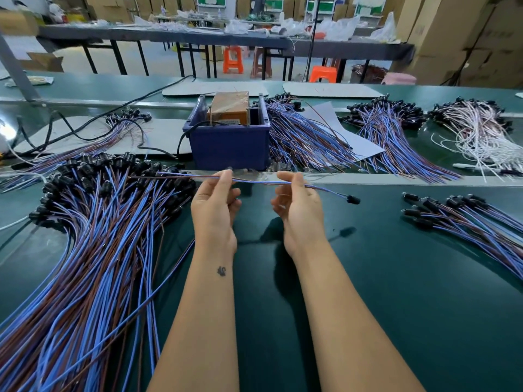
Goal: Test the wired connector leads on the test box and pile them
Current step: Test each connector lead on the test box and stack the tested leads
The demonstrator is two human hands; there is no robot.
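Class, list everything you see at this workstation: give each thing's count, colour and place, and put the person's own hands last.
held lead: one, blue and brown wires, black connector at its right end, between both hands
large lead pile: one, blue-brown, left
small lead pile: one, blue-brown, right
far lead piles: several, blue-brown, behind the bin
white lead pile: one, far right
bin: one, dark blue, centre
test box: one, orange-brown, inside bin
stools: several, orange, background
left hand: pinches lead
right hand: pinches lead

2 hands (pixel 215 205) – 1 held lead (pixel 254 181), 1 blue box (pixel 229 142), approx. 3 orange stools (pixel 233 59)
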